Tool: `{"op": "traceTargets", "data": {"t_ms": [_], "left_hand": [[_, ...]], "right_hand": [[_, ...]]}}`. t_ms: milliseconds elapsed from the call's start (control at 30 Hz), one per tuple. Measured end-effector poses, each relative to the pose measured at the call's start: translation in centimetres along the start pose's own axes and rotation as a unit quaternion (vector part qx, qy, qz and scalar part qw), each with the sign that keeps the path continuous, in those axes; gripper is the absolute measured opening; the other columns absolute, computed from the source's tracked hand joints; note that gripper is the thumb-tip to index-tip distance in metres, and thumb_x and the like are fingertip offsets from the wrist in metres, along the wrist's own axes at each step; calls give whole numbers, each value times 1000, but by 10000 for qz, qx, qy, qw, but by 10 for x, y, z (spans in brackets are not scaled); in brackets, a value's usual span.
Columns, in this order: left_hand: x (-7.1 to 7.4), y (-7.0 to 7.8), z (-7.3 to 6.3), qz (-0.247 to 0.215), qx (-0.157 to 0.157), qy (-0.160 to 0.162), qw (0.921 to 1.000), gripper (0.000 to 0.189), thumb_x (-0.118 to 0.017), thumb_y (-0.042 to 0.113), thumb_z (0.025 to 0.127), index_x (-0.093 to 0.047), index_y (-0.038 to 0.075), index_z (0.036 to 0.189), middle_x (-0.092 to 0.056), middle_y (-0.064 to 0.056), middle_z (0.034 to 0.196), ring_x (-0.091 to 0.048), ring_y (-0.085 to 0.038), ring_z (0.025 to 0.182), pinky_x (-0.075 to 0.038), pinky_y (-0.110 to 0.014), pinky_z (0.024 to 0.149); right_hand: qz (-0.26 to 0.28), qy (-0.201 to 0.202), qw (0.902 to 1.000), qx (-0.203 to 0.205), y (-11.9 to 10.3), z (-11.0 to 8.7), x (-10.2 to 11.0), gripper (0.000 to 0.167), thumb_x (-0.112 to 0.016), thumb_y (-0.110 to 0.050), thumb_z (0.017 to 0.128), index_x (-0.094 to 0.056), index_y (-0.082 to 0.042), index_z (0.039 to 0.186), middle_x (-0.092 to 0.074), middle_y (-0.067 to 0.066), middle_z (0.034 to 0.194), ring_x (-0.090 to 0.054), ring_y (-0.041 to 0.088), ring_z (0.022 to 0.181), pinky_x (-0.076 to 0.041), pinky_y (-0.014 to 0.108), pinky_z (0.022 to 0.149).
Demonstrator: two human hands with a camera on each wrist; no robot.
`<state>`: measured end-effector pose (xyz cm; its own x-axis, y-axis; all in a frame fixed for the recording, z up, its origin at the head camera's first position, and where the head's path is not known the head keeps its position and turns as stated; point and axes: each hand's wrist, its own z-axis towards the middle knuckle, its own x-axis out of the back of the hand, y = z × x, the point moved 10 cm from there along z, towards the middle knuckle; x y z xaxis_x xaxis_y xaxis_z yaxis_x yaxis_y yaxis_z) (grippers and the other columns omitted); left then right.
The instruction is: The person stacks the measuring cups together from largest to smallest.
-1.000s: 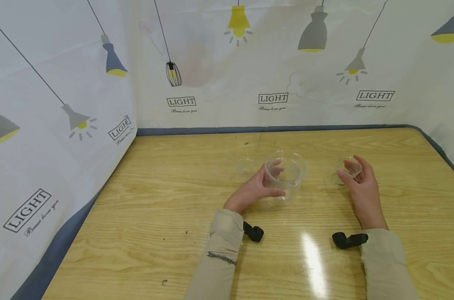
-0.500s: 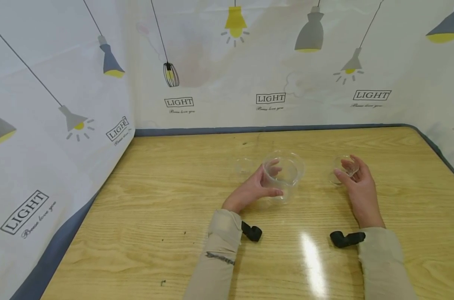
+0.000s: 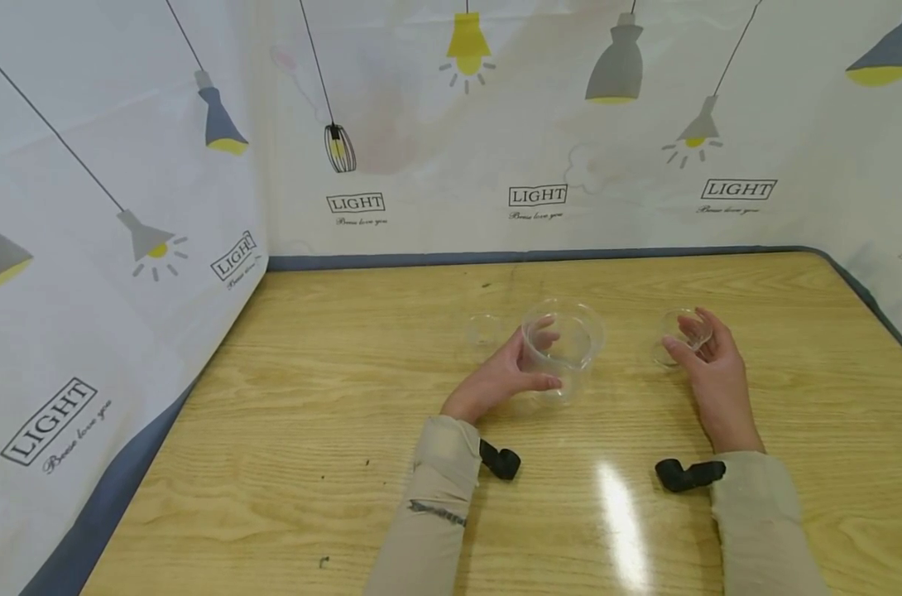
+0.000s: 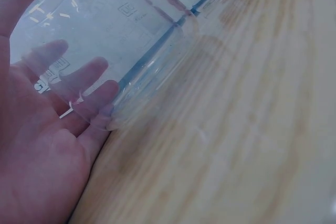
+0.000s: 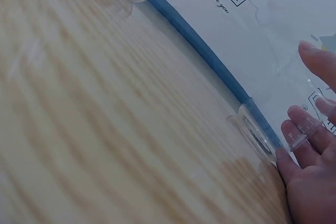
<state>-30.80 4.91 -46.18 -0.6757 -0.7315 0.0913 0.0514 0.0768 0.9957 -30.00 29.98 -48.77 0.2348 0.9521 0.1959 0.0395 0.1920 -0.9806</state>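
A large clear plastic cup [image 3: 570, 364] stands upright on the table with its wide rim up. My left hand [image 3: 505, 377] holds it from the left side, thumb in front and fingers round the back. In the left wrist view the fingers [image 4: 92, 77] show through the cup's wall, low near the base. To the right, my right hand [image 3: 719, 364] holds a smaller clear measuring cup [image 3: 669, 352], thumb on the near side and fingers behind. Faint printed marks show on this measuring cup [image 5: 299, 136] in the right wrist view, with its round base at the table.
A small clear container [image 3: 484, 329] stands left of the large cup, further back on the wooden table [image 3: 272, 430]. Behind the table hangs a white printed cloth [image 3: 451, 165] with a blue lower edge, and it runs along the left and right sides too.
The head view has shifted slightly, moving everything a little to the left in it. Both hands keep their grips, and the cups stay where they stand.
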Motion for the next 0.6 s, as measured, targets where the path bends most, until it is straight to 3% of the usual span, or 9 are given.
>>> {"op": "traceTargets", "data": {"t_ms": [233, 433, 600], "left_hand": [[-1, 1, 0, 8, -28, -27, 10000, 77, -69, 21, 79, -22, 33, 139, -30, -4, 142, -28, -22, 129, -34, -28, 95], [0, 0, 1, 62, -34, -26, 10000, 82, -71, 25, 77, -19, 27, 141, -30, -3, 142, -28, -22, 128, -34, -28, 95], [0, -1, 1, -22, -32, -39, 10000, 81, -71, 25, 77, -20, 29, 140, -30, -3, 142, -28, -23, 128, -35, -27, 94]], "right_hand": [[-76, -44, 10000, -46, 2, 0, 1, 70, -58, -37, 84, -18, -30, 141, -32, -1, 141, -22, 13, 131, -23, 22, 102], [71, -22, 10000, 6, 3, 1, 0, 70, -60, -34, 84, -20, -29, 141, -33, 0, 140, -24, 12, 130, -26, 17, 99], [320, 47, 9995, 36, 1, 0, 0, 68, -62, -31, 83, -24, -27, 140, -36, 1, 138, -27, 12, 128, -29, 14, 94]]}}
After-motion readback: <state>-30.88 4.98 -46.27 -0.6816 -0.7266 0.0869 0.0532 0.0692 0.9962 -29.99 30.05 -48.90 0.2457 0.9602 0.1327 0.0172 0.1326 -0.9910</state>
